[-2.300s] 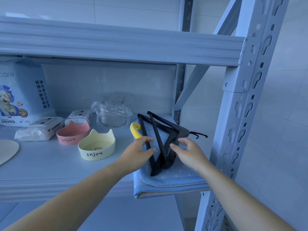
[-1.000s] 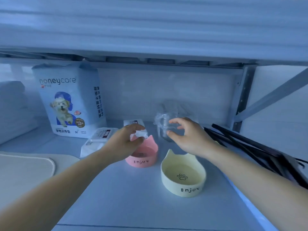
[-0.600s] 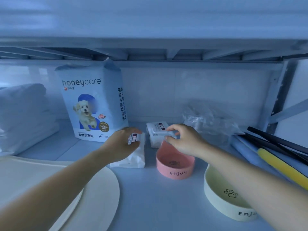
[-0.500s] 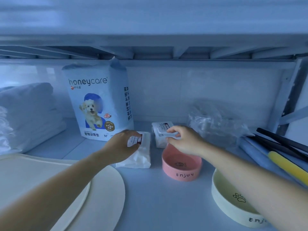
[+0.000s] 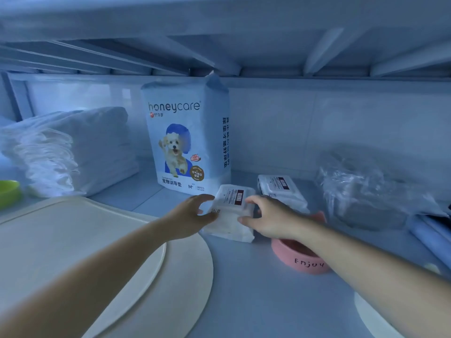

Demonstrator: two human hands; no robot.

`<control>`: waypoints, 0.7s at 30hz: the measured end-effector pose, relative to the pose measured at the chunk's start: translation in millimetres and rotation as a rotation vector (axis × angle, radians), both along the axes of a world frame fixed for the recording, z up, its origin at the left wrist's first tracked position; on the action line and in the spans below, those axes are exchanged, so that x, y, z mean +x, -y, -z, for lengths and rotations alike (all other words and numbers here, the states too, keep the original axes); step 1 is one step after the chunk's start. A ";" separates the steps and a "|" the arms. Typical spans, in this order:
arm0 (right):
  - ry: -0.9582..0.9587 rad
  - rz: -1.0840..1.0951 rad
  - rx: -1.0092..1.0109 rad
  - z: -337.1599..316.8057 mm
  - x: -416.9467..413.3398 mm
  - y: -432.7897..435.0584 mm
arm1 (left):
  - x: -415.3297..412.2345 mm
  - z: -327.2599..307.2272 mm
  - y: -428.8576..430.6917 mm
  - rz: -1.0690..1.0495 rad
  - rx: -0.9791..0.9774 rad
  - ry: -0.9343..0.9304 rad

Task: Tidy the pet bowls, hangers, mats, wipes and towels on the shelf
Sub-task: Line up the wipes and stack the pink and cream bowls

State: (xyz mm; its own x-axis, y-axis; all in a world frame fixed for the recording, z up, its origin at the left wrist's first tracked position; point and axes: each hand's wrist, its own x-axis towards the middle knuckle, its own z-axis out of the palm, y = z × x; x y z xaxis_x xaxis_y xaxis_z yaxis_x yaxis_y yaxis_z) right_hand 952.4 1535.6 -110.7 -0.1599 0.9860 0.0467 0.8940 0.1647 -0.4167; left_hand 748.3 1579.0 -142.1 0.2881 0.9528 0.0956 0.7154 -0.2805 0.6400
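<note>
Both edges of the wipes pack (image 5: 229, 214), lying on the shelf (image 5: 256, 293) between the mat (image 5: 97, 240) and the pink bowl (image 5: 308, 264), are gripped by the left hand (image 5: 191, 217) and right hand (image 5: 267, 218), and the bowl may be knocked by the low right wrist.

white wipes pack (image 5: 229, 215) | flat, label up | just left of second wipes pack (image 5: 280, 191) | beside cream mat (image 5: 73, 240)

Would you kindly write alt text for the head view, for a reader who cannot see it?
Left hand and right hand grip a white wipes pack from either side on a shelf. Behind it are a honeycare bag and a second wipes pack; cream mats lie left, a pink bowl right.
</note>
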 end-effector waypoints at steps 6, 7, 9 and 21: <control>-0.009 0.099 -0.076 4.6 -22.4 -7.9 | 0.9 -1.4 -18.4 0.060 -0.377 0.354; -0.020 0.109 -0.082 5.8 -25.1 -9.5 | 0.5 -1.3 -21.9 0.102 -0.408 0.355; -0.020 0.122 -0.092 5.4 -30.1 -9.2 | -2.4 0.0 -26.4 0.160 -0.417 0.362; -0.129 0.179 -0.062 7.3 -38.9 4.7 | -12.0 6.4 -37.8 0.357 -0.308 0.375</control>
State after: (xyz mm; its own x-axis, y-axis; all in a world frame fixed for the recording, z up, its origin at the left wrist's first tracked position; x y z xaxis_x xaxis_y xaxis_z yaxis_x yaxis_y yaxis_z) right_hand 913.5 1530.9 -118.0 0.0209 0.9998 -0.0066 0.8454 -0.0212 -0.5337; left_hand 736.3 1616.8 -148.5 0.5953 0.8034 -0.0123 0.3209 -0.2237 0.9203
